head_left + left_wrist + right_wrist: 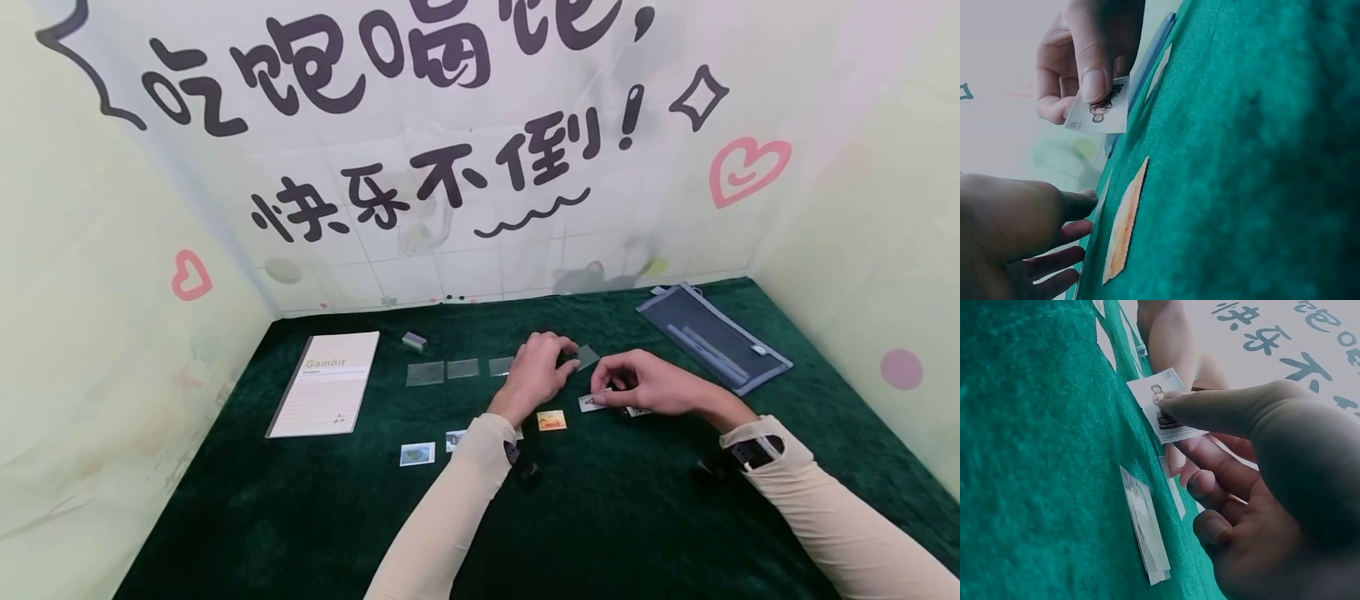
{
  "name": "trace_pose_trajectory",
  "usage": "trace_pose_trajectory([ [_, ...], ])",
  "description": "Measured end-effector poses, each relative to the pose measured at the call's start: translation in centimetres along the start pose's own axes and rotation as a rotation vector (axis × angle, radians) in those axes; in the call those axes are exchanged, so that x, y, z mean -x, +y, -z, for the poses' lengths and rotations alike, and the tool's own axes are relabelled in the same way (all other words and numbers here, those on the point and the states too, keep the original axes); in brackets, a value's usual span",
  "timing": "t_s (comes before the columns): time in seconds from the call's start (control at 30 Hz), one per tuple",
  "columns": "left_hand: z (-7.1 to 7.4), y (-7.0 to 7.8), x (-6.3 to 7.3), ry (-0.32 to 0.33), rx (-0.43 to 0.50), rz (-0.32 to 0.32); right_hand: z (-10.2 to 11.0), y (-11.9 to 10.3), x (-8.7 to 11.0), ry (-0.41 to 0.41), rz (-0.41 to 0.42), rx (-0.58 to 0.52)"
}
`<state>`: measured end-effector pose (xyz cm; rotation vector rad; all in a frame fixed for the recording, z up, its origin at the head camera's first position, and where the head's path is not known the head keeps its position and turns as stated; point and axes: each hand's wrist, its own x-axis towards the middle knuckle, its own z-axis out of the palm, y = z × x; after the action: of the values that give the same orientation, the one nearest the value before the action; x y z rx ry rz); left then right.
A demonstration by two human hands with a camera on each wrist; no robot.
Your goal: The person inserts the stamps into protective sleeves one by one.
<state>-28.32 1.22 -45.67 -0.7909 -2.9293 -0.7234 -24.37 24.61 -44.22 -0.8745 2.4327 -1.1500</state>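
My right hand [651,382] pinches a small white postage stamp [1155,403] between thumb and fingers. The stamp has perforated edges and a dark printed figure, and it tilts above the cloth in both wrist views. My left hand [537,372] is to its left, thumb and fingers spread at the edge of a small clear sleeve [587,358]. An orange stamp [551,420] lies on the cloth just in front of the left hand. Another stamp [1145,526] lies under the right hand, which partly covers it in the head view.
More clear sleeves [425,373] form a row to the left. A blue-green stamp [417,454] and others lie before them, some behind the left sleeve. A notebook [325,385], a small block [414,340] and a blue zip pouch [712,340] rest on the green cloth.
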Motion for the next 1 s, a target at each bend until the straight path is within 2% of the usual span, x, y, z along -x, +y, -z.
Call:
trace_pose_trajectory([
  [0.13,-0.2,0.0,0.0,0.016,-0.026,-0.002,0.0,0.2,0.0,0.004,0.000,-0.009],
  [0.27,-0.3,-0.1,-0.1,0.030,0.023,0.010,0.0,0.4,-0.1,0.004,0.003,-0.011],
  [0.53,0.1,0.1,-0.2,0.069,0.270,0.003,-0.3,0.5,-0.2,0.017,-0.010,-0.038],
  [0.67,1.3,0.2,0.3,0.100,0.427,-0.024,-0.5,0.6,-0.3,0.057,-0.001,-0.047],
  [0.8,2.8,-0.1,1.3,0.083,0.548,-0.045,-0.8,0.5,-0.2,0.115,0.010,-0.041],
  [0.87,3.5,-0.5,2.1,0.065,0.601,-0.029,-0.8,0.4,-0.2,0.149,0.010,-0.035],
  [1.0,4.4,-1.6,4.0,0.038,0.721,0.061,-0.8,0.1,-0.3,0.214,0.008,-0.032],
])
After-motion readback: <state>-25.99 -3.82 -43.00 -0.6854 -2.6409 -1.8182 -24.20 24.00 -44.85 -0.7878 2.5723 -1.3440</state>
